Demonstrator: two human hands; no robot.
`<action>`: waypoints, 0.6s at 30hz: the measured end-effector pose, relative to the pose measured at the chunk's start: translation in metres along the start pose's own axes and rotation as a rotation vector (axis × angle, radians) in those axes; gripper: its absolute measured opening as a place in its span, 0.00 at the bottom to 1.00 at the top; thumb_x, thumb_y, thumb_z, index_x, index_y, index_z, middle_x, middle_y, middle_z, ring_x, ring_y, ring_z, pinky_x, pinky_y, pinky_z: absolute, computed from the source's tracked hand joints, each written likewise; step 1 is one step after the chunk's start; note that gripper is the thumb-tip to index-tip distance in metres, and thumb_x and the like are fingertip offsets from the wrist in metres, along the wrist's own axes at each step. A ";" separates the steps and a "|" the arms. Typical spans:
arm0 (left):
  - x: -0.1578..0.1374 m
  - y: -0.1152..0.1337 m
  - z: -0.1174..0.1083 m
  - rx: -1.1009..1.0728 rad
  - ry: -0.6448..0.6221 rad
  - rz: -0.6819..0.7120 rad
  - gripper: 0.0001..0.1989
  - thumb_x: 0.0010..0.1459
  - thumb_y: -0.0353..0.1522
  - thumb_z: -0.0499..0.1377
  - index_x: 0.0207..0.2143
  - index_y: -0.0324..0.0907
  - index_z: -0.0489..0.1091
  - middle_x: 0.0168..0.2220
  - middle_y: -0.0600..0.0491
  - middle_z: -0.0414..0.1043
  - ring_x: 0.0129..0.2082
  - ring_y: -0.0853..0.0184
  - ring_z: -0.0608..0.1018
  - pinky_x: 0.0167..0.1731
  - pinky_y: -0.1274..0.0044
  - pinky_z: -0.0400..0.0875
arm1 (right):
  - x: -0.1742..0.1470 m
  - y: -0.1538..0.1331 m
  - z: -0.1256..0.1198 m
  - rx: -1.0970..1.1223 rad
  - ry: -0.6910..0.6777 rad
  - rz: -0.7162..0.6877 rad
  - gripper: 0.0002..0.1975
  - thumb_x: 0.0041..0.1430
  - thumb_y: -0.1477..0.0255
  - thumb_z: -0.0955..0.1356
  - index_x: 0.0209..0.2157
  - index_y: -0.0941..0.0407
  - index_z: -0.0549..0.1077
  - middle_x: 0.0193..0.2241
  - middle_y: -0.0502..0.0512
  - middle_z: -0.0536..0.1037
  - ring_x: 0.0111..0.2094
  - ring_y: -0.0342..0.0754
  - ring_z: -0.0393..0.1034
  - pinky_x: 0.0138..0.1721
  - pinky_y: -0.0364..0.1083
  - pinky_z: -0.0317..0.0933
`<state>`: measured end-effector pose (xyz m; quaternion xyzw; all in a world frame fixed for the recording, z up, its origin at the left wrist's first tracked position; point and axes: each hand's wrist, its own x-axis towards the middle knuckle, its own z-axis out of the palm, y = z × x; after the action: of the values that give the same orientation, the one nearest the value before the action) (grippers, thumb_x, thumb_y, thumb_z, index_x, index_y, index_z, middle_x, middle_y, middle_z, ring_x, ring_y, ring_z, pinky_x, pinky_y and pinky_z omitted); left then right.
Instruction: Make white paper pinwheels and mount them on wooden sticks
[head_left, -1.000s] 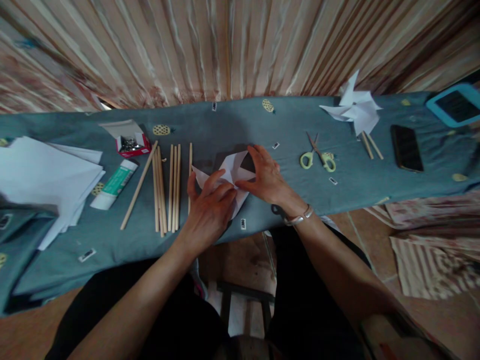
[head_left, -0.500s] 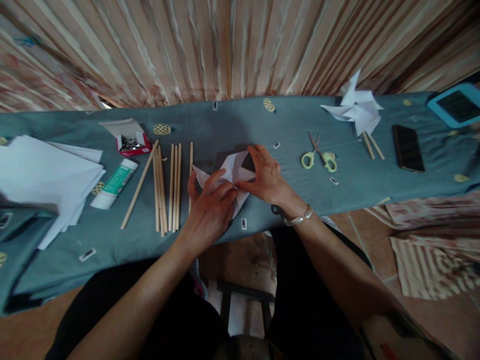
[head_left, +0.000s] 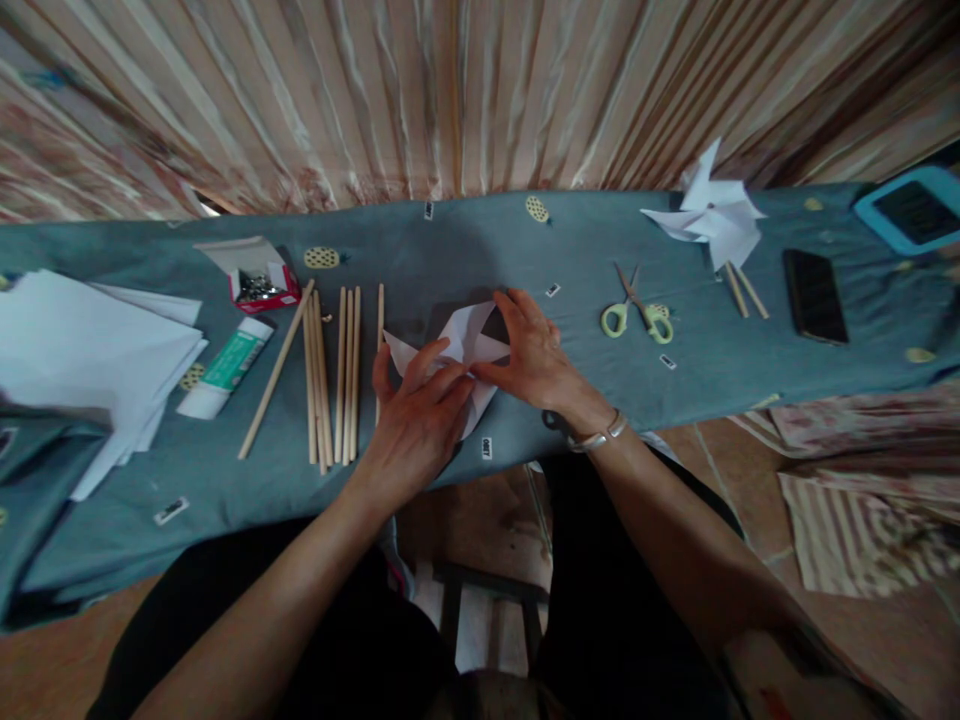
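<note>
A blue-green pineapple-print tablecloth (head_left: 577, 250) lies spread out. Left of the scissors (head_left: 632, 297), the left hand (head_left: 420, 415) and right hand (head_left: 536, 350) both grip a folded paper pinwheel (head_left: 462, 330); beyond the scissors, rightward, lies another white pinwheel (head_left: 724, 218).

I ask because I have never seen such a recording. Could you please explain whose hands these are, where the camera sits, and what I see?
There is no machine: a person works with two bare hands. The camera is worn on the head and looks forward and down. The left hand and the right hand both touch a folded white paper; how firmly, I cannot tell. On the cloth, left of them, lie paper sheets, a tube, an open box of small metal things and wooden sticks. To the right are scissors, a paper pinwheel, a phone and a blue-framed device.
</note>
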<state>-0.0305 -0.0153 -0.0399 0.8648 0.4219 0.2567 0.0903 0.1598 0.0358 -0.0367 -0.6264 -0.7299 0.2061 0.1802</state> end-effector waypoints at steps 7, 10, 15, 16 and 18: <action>0.000 -0.001 -0.001 -0.001 -0.011 -0.007 0.12 0.65 0.29 0.55 0.48 0.48 0.73 0.50 0.52 0.78 0.66 0.54 0.62 0.66 0.50 0.31 | 0.000 -0.004 -0.003 -0.029 -0.022 0.021 0.47 0.50 0.65 0.72 0.68 0.63 0.52 0.69 0.73 0.51 0.71 0.64 0.41 0.66 0.67 0.41; 0.000 -0.001 -0.001 -0.005 -0.017 -0.003 0.13 0.65 0.28 0.55 0.49 0.47 0.73 0.50 0.51 0.78 0.66 0.52 0.62 0.66 0.48 0.31 | 0.000 -0.006 -0.005 -0.037 -0.035 0.029 0.47 0.50 0.64 0.72 0.68 0.63 0.52 0.69 0.74 0.51 0.71 0.64 0.41 0.67 0.66 0.41; 0.001 0.000 -0.001 -0.028 -0.023 -0.018 0.12 0.64 0.29 0.55 0.48 0.48 0.74 0.50 0.50 0.77 0.66 0.52 0.62 0.65 0.47 0.32 | 0.001 -0.005 -0.004 -0.030 -0.026 0.022 0.47 0.51 0.62 0.72 0.68 0.61 0.52 0.69 0.72 0.51 0.71 0.64 0.41 0.66 0.67 0.40; 0.001 0.000 0.000 -0.029 -0.020 -0.020 0.12 0.64 0.29 0.55 0.48 0.47 0.74 0.50 0.50 0.77 0.66 0.52 0.62 0.65 0.47 0.32 | 0.001 -0.005 -0.004 -0.030 -0.024 0.020 0.47 0.51 0.62 0.72 0.68 0.61 0.52 0.69 0.72 0.52 0.71 0.64 0.41 0.66 0.67 0.40; 0.001 0.000 0.000 -0.022 -0.012 -0.018 0.12 0.64 0.29 0.55 0.48 0.47 0.74 0.50 0.49 0.77 0.65 0.52 0.62 0.65 0.47 0.33 | 0.000 -0.006 -0.005 -0.039 -0.027 0.024 0.47 0.51 0.62 0.72 0.68 0.61 0.52 0.69 0.72 0.52 0.71 0.65 0.41 0.66 0.67 0.41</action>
<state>-0.0302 -0.0144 -0.0394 0.8613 0.4264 0.2555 0.1048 0.1569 0.0355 -0.0295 -0.6355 -0.7286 0.2025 0.1557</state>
